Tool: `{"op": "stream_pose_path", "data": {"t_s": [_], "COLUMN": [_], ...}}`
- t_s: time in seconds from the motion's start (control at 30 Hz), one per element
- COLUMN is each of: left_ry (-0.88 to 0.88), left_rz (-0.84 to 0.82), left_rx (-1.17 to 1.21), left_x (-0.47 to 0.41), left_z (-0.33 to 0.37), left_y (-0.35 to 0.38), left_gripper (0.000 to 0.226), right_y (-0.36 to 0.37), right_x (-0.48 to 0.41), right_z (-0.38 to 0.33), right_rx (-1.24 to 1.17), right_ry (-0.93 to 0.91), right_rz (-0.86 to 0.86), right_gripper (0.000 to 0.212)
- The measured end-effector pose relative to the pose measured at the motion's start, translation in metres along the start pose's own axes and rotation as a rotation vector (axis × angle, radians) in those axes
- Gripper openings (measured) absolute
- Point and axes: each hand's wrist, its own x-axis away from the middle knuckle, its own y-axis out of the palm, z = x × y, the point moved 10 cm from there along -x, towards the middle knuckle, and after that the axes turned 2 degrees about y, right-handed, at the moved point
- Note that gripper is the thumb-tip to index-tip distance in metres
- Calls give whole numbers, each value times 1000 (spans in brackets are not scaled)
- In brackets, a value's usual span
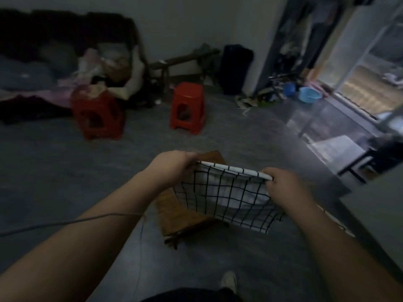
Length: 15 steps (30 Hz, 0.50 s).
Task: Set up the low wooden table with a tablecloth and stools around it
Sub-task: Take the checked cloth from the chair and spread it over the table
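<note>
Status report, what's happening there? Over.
Left hand and right hand grip black-checked white tablecloth above low wooden table. Two red plastic stools stand well away.

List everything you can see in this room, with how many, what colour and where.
tablecloth: one, white with black grid, held above the table
low wooden table: one, brown, on the floor under the cloth
plastic stools: two, red, on the floor beyond the table
basins: two, blue, on the floor, far right
wooden bench: one, dark, against the back wall
cable: one, grey, across the left forearm
shoe: one, pale, bottom edge
left hand: one, grips the cloth's upper left edge
right hand: one, grips its upper right edge
</note>
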Motion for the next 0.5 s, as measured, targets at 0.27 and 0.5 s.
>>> {"op": "stream_pose_path", "data": {"t_s": [0.27, 0.5], "left_ry": [-344, -508], "left_rz": [80, 95], "left_rx": [-4, -36], "left_x": [70, 59], "left_z": [-159, -259], "left_y": [-28, -47], "left_gripper": [11, 16], "right_y": [76, 124], "right_x": [-85, -171], "right_z": [-171, -267], "right_rx": [50, 33], "right_ry": [-263, -384], "right_rz": [-162, -247], "right_gripper": [28, 26]}}
